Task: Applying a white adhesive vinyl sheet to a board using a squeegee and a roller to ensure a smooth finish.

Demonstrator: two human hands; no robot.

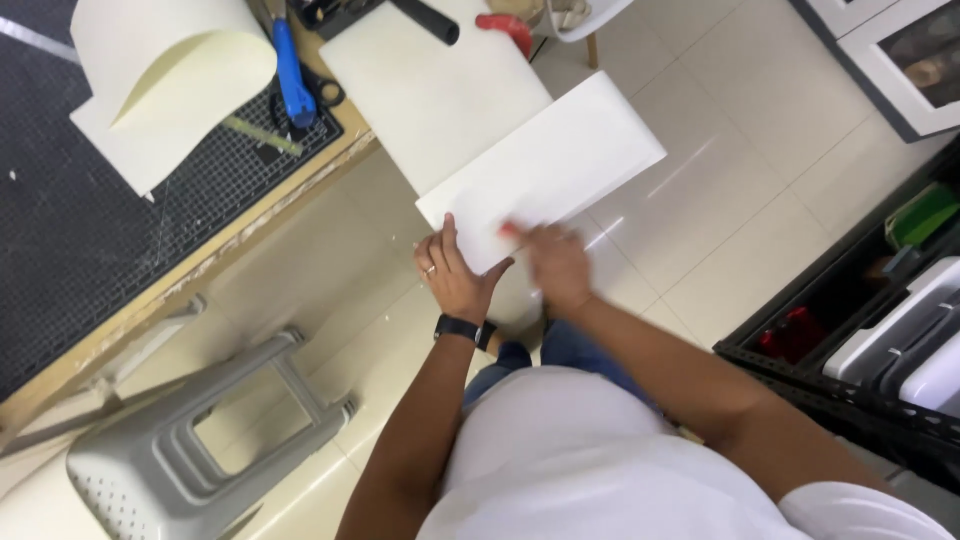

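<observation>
You hold one white rectangular sheet [545,165] in the middle of the frame, out over the tiled floor [760,200], slanting from lower left to upper right. Your left hand [455,280] grips its lower corner: the thumb lies on top of the sheet and the fingers curl beneath. A ring shows on one finger and one black watch [462,328] sits on that wrist. Your right hand [555,265] is just beside it at the sheet's lower edge, touching it; that hand is blurred, so you cannot tell whether it pinches the sheet or only presses flat on it.

Behind the sheet, a second white board [430,90] lies on the table corner, its far side partly covered by the sheet you hold. In the upper left of the frame, one dark cutting mat [70,230] covers the wooden table [230,235], and on it lie two cream sheets, one curled [170,50] over a flat one [120,150]. One blue-handled tool [290,75] rests beside them, and one red object [505,25] lies at the top edge.

One grey plastic stool [190,440] stands at lower left. One black shelf unit [870,330] fills the right edge, holding white bins.
</observation>
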